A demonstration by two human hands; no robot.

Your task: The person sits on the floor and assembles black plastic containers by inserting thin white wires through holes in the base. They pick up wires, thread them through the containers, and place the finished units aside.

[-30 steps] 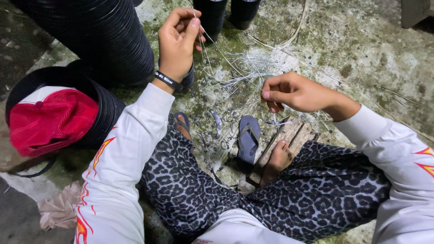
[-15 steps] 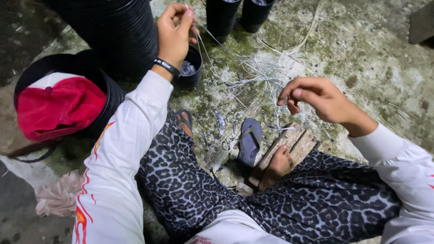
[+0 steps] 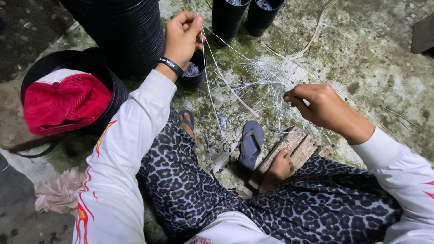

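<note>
Pale fibre strands (image 3: 226,86) between both hands

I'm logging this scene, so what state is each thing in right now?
Left hand: raised, pinching thin strands.
Right hand: pinching the strands' other end.
Strands: stretched between the hands, more tangled on the ground.
Sandal: off, lying flat.
Bare foot: resting on a wood block.
Red cap: lying in a black tub.

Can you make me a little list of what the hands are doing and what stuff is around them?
left hand: raised, pinching thin pale strands
right hand: pinching the strands lower down
strands: stretched between both hands
below the hands: bare foot on a wood block, blue sandal
nearby: black pots, red mesh cap
ground: rough concrete
</note>
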